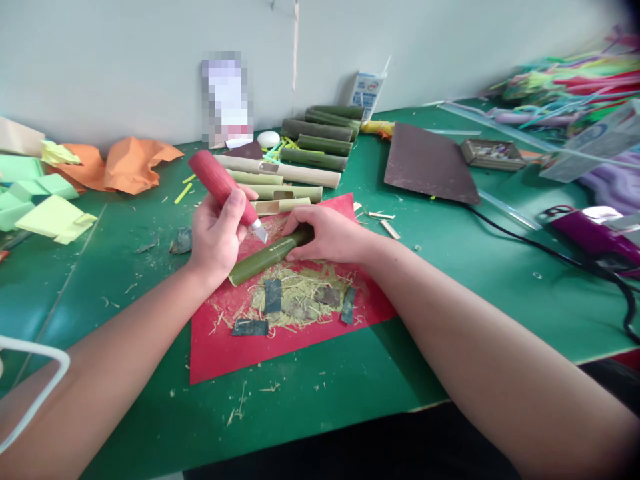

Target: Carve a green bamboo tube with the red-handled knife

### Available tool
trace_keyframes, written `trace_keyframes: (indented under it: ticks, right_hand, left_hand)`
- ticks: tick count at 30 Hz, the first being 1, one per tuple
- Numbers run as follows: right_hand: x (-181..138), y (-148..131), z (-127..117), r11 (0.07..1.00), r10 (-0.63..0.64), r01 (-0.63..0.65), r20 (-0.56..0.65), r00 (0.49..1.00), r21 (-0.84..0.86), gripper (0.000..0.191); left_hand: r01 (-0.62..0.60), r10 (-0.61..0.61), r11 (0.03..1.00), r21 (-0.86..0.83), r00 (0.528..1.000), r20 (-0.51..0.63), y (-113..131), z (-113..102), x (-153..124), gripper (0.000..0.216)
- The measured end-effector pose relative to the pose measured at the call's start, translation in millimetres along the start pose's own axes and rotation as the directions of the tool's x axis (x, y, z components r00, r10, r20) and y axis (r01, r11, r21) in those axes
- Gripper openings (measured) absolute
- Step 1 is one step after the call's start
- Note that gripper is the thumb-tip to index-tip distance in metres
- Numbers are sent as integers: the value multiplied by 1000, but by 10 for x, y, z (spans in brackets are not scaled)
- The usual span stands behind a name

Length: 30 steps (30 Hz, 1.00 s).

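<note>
My left hand (216, 233) is closed around the thick red handle of a carving knife (207, 173). Its short metal blade points down and to the right, close to a green bamboo tube (257, 261); whether it touches the bamboo I cannot tell. My right hand (327, 233) grips the tube's far right end, with fingers and thumb on either side. The tube slants over a red paper sheet (220, 353), and small pale marks show on its skin. In front of it lies a pile of bamboo shavings (300, 313) with several dark strips on top.
Behind the sheet, several cut bamboo tubes (315, 175) lie in rows. A dark board (430, 163), a small box (493, 153) and a purple device (595, 233) with a black cable stand right. Crumpled orange paper (133, 167) and folded green paper (35, 190) lie left.
</note>
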State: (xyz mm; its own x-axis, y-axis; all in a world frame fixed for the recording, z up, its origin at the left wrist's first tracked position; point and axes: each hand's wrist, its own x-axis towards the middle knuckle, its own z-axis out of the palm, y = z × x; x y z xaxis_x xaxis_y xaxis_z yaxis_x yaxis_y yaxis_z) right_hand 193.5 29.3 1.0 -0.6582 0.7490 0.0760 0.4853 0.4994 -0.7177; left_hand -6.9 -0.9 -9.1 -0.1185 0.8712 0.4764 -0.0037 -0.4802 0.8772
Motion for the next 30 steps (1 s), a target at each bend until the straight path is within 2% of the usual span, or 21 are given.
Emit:
trace_keyframes:
  ticks: [3,8,14,20,30]
  right_hand:
    - [2,1,0,1000,-4,4,-9,1000,-4,31]
    - [11,3,7,999,34,-34,-6,999,-7,32]
    - [15,1,12,999,31,-32,-9,999,-15,31]
    - [17,11,15,999,32,-32,-10,999,-9,33]
    - [10,1,9,999,45,-45,-14,999,2,32]
  left_hand:
    - [-10,10,1000,25,1000,-24,7,1,7,32]
    - [75,-75,997,8,997,-17,16,-48,102,35]
    - [162,-168,984,-76,982,-88,65,-80,194,21]
    - [238,-242,968,-76,969,-43,128,9,148,19]
    - [187,-188,982,-11,982,-37,137,2,135,18]
